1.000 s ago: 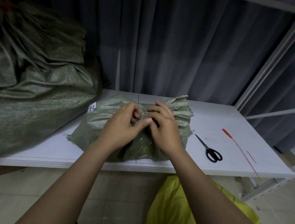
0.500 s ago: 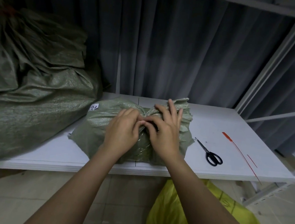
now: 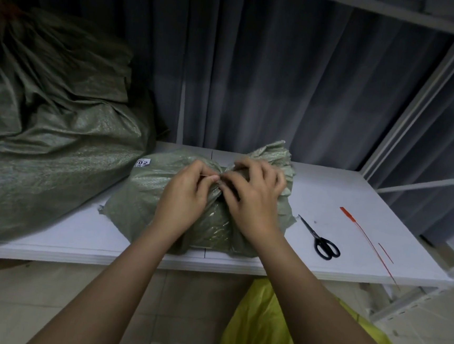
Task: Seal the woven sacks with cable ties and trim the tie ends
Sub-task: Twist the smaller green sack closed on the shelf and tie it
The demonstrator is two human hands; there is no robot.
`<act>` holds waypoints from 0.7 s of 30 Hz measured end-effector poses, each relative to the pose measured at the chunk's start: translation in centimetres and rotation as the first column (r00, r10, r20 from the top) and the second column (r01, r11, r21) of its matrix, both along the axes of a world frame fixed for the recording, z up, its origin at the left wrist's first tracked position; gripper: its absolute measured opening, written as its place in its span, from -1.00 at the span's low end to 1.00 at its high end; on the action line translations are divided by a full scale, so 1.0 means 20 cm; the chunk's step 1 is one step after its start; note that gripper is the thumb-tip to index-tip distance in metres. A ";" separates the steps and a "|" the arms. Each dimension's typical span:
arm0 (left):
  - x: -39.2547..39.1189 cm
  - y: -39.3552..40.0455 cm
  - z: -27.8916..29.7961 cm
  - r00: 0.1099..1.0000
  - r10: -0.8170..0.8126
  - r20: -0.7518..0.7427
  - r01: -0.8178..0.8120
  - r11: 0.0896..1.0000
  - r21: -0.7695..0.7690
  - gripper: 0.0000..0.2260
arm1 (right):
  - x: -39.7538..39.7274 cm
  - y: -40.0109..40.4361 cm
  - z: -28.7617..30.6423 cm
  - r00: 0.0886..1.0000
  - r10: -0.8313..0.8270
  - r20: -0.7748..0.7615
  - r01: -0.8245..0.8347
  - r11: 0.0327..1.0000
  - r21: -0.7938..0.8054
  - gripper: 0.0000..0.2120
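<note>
A small green woven sack (image 3: 150, 192) with a white "02" label lies on the white shelf board (image 3: 342, 187), its neck bunched near the middle. My left hand (image 3: 185, 198) pinches a thin red cable tie (image 3: 206, 175) at the bunched neck. My right hand (image 3: 251, 198) sits over the neck with its fingers spread and curved, its fingertips meeting the left hand's; what they hold is hidden. Black scissors (image 3: 321, 240) lie on the board right of the sack. A spare red cable tie (image 3: 363, 236) and a short red offcut (image 3: 385, 252) lie further right.
A large green woven sack (image 3: 44, 142) fills the left end of the shelf. Grey curtains (image 3: 283, 80) hang behind. White rack posts (image 3: 418, 106) rise at the right. A yellow bag (image 3: 275, 332) sits on the tiled floor below the board's front edge.
Both hands have shifted slightly up the sack to its neck. My right hand's fingers have spread out, and a bit of red tie now shows at my left fingertips.
</note>
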State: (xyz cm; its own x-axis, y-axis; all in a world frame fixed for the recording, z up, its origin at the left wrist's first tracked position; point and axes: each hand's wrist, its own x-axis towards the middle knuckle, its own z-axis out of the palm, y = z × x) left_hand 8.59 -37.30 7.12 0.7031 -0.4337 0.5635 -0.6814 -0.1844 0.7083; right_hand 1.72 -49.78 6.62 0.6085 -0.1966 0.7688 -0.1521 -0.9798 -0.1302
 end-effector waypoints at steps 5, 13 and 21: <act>-0.02 -0.01 0.00 1.000 0.020 0.001 -0.020 1.000 0.022 -0.95 | 0.01 0.01 -0.05 0.997 0.073 0.006 -0.073 0.997 -0.027 -0.83; -0.02 -0.02 -0.01 0.999 -0.031 -0.025 0.031 0.999 0.010 -0.94 | 0.03 -0.02 -0.09 1.000 0.019 -0.012 -0.019 0.999 0.030 -0.81; -0.03 -0.01 0.03 0.983 -0.047 -0.176 0.026 0.993 -0.119 -0.93 | 0.05 -0.01 -0.01 0.999 -0.043 -0.024 0.043 0.999 -0.018 -0.83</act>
State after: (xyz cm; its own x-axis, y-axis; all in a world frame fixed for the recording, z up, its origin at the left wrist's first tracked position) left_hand 7.98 -37.46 7.70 0.7818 -0.4003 0.4781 -0.5468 -0.0716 0.8342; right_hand 2.70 -49.96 6.37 0.6185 -0.2093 0.7574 -0.1971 -0.9744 -0.1083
